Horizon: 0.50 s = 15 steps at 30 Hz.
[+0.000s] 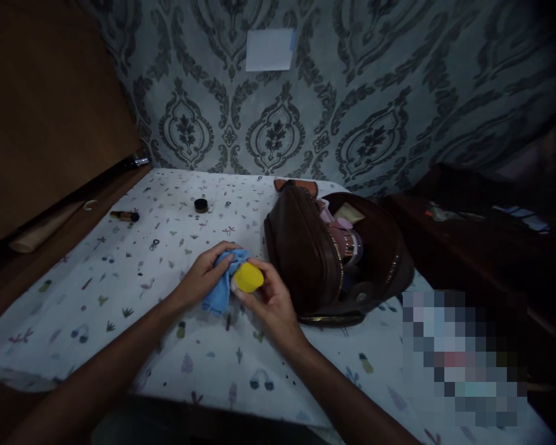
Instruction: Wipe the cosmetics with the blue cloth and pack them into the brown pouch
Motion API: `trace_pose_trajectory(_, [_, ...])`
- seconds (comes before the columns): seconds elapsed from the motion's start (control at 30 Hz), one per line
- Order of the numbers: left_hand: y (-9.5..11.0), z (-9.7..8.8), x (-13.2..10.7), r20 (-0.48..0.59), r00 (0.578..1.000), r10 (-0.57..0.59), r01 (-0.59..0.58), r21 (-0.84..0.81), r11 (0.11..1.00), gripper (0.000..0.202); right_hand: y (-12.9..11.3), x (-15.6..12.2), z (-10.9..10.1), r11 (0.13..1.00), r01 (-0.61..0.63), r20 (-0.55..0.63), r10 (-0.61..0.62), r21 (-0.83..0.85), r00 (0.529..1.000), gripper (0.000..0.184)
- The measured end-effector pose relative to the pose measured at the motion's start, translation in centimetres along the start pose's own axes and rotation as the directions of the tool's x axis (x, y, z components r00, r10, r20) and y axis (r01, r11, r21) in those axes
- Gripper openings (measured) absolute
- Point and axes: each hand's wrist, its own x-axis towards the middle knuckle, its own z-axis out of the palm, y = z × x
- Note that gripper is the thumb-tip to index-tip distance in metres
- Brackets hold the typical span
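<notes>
Over the patterned cloth, my left hand (206, 273) is closed on a blue cloth (219, 293), whose loose end hangs below the fingers. My right hand (278, 304) grips a small yellow rounded object (249, 278); a pale part shows on its left side, and I cannot make out its kind. The blue cloth touches that pale side, so the two hands are almost together. Just right of them lies a brown leather bag (301, 256), unzipped, with a pinkish jar (350, 246) and other items inside.
A small round dark container (201, 205) and a black-and-gold tube (125, 216) lie on the white printed cloth (167, 346). Wooden furniture (50, 111) borders the left. Patterned wallpaper with a white sheet (269, 49) rises behind. Dark furniture (426, 247) and a pixelated patch are at right.
</notes>
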Motion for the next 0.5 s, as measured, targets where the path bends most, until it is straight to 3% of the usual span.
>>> trace_pose_trajectory(0.1, [-0.2, 0.7, 0.0, -0.024, 0.997, -0.074, 0.073, -0.028, 0.997, 0.036, 0.0, -0.2, 0.0, 0.989, 0.090, -0.071, -0.098, -0.114, 0.993, 0.048])
trace_pose_trajectory(0.2, [-0.4, 1.6, -0.2, -0.008, 0.982, -0.189, 0.185, -0.167, 0.969, 0.041, 0.1, -0.5, 0.0, 0.958, 0.149, -0.088, -0.175, -0.244, 0.981, 0.044])
trace_pose_trajectory(0.3, [-0.7, 2.4, -0.5, -0.025, 0.967, -0.254, 0.240, -0.251, 0.938, 0.045, 0.2, -0.7, 0.1, 0.892, 0.250, -0.039, -0.284, -0.376, 0.958, 0.042])
trace_pose_trajectory(0.5, [-0.4, 2.9, -0.9, -0.073, 0.959, -0.273, 0.247, -0.250, 0.936, 0.047, -0.1, -1.2, 0.2, 0.738, 0.440, 0.083, -0.468, -0.511, 0.880, 0.042])
